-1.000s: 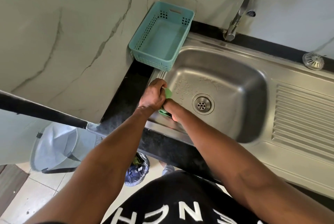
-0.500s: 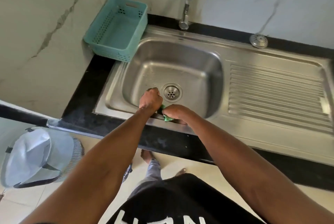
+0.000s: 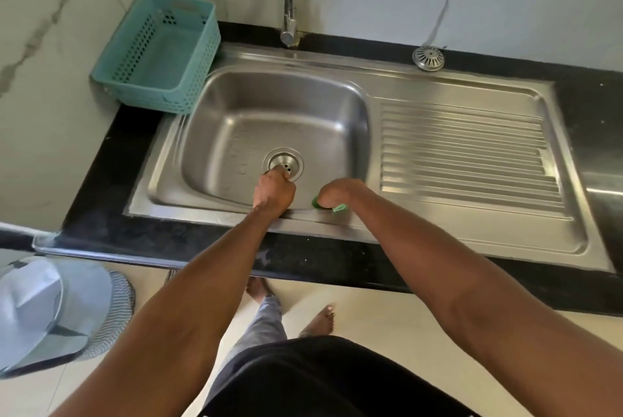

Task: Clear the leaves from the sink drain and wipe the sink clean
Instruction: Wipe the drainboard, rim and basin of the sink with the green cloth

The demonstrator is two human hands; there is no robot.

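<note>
1. The sink (image 3: 215,133) is a stainless steel basin set in a black surface (image 3: 101,187), with a ribbed draining board on its right.
2. The drain (image 3: 285,162) is a round perforated metal ring in the basin floor, towards the near wall.
3. A green cloth (image 3: 332,207) lies bunched on the sink's near rim.

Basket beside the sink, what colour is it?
Teal, with perforated sides; the basket shows in the head view, at the sink's back left corner.
</note>
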